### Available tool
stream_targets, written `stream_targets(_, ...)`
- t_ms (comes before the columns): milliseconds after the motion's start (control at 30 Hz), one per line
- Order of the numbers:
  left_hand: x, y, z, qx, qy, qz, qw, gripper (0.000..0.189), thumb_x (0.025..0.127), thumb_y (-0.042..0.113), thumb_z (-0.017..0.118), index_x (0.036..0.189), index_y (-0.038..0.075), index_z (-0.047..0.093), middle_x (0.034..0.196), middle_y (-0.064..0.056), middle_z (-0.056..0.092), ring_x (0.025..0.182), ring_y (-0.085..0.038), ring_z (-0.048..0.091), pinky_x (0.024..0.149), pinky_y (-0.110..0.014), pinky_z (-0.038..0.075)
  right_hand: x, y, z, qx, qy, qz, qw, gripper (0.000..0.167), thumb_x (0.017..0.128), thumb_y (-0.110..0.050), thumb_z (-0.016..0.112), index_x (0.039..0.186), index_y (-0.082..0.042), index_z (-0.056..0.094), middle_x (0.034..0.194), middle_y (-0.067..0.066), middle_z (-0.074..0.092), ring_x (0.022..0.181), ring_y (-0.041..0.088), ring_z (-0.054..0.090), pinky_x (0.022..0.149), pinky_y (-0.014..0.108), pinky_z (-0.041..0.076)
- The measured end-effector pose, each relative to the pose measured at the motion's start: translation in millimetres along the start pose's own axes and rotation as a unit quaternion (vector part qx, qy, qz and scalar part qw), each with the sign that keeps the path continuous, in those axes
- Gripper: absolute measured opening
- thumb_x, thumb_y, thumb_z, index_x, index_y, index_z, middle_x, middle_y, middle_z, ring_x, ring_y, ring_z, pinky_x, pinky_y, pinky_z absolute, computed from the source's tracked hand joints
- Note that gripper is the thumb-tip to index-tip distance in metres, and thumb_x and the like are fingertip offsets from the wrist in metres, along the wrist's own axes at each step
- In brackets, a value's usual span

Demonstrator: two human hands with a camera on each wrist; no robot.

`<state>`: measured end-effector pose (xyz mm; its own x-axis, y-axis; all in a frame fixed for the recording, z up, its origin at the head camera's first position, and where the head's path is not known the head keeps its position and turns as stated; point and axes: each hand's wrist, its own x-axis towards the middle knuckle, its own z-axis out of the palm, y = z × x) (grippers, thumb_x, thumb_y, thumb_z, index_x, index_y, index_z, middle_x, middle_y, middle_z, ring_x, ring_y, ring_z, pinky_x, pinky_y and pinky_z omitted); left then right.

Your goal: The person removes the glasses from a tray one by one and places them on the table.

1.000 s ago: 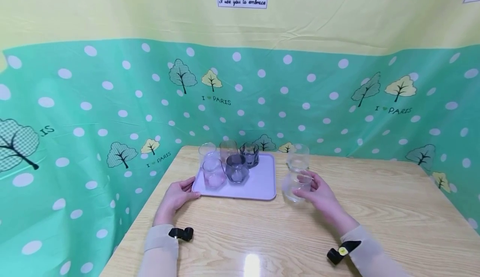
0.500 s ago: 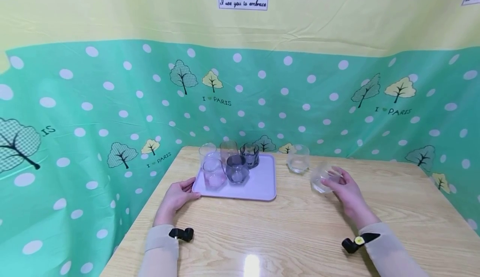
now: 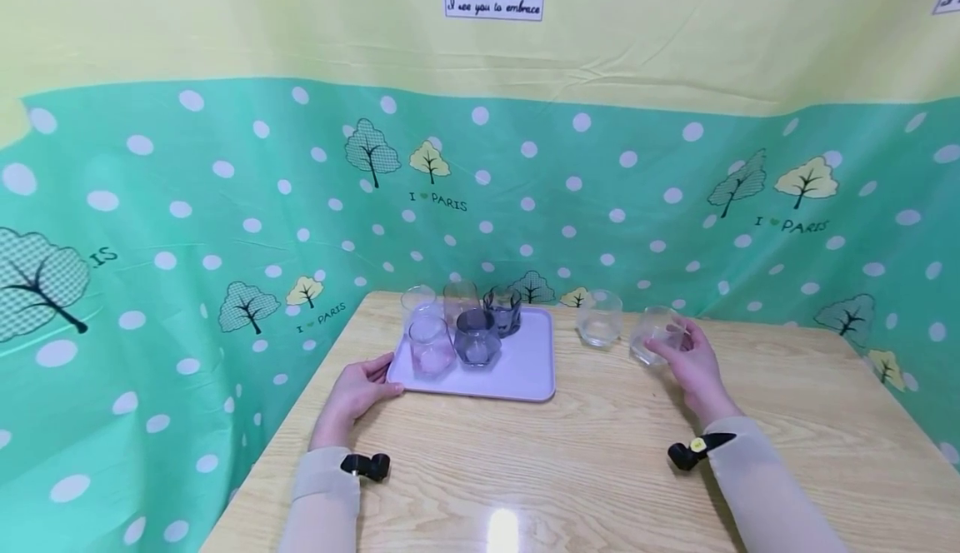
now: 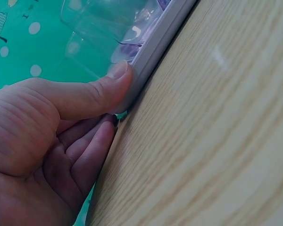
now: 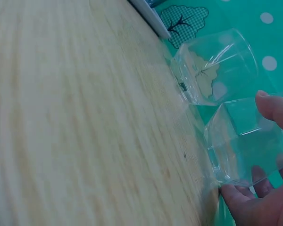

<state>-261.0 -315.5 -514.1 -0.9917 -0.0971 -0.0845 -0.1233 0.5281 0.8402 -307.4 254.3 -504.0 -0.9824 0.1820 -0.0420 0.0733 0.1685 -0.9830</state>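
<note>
My right hand (image 3: 694,367) holds a clear drinking glass (image 5: 245,141) with a faceted base, thumb on the near side and fingers round the far side. It stands at the table surface, just right of another clear glass (image 3: 599,320). At the tray's front left corner, my left hand (image 3: 358,392) grips the rim, its thumb (image 4: 101,94) on top. The lilac tray (image 3: 521,370) carries several glasses: a pinkish clear one (image 3: 432,353) in front, a dark grey one (image 3: 477,341) beside it, and behind them a dark faceted glass (image 3: 504,313), a brownish one and a clear one.
A light wooden table (image 3: 540,461) lies under everything. Behind it hangs a green and yellow curtain (image 3: 525,178) with white dots and printed trees, close to the table's back edge.
My right hand has carried the clear glass right and slightly back, from near the tray's right edge to beside the other clear glass. My left hand stays at the tray corner.
</note>
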Motion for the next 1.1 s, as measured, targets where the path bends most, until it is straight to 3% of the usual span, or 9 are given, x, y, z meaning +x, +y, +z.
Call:
stream_targets(167,0.3,0.6,0.8,0.006,0.003,0.003,1.0,0.077,0.086,0.016,0.092,0.153,0.003,0.057,0.152,-0.019,0.057,0.146,-0.036,0.05,0.123,-0.051,0.039,6.9,2.2,-1.1,-0.013,-0.004,-0.01,0.9999,0.106,0.097,-0.037,0.082,0.173,-0.015,0.012,0.175,0.019,0.024,0.159,0.044,0.024,0.128,0.059,0.028)
stream_targets(400,0.9,1.8,3.0,0.004,0.001,0.007,1.0,0.077,0.085,0.017,0.093,0.153,0.004,0.058,0.152,-0.019,0.057,0.147,-0.036,0.049,0.123,-0.051,0.038,17.4,9.7,-14.9,-0.093,-0.013,-0.036,0.9949,0.111,0.095,-0.049,0.081,0.173,-0.013,0.011,0.176,0.022,0.02,0.159,0.051,0.018,0.127,0.065,0.023)
stream_targets(733,-1.9,5.5,-1.6,-0.007,0.007,0.004,0.9999,0.076,0.087,0.013,0.09,0.153,0.001,0.056,0.153,-0.022,0.055,0.145,-0.036,0.051,0.121,-0.049,0.041,26.8,3.5,-12.1,-0.091,-0.046,-0.046,0.9937,0.107,0.098,-0.043,0.079,0.174,-0.021,0.006,0.177,0.02,0.014,0.159,0.052,0.014,0.128,0.066,0.02)
stream_targets(1100,-2.7,3.8,0.8,0.014,0.005,0.008,0.9999,0.074,0.087,0.016,0.091,0.153,0.002,0.057,0.153,-0.021,0.056,0.146,-0.036,0.05,0.122,-0.051,0.039,32.2,3.5,-12.1,-0.103,-0.039,-0.043,0.9929,0.107,0.099,-0.044,0.078,0.173,-0.014,0.007,0.177,0.023,0.013,0.159,0.051,0.015,0.128,0.064,0.02)
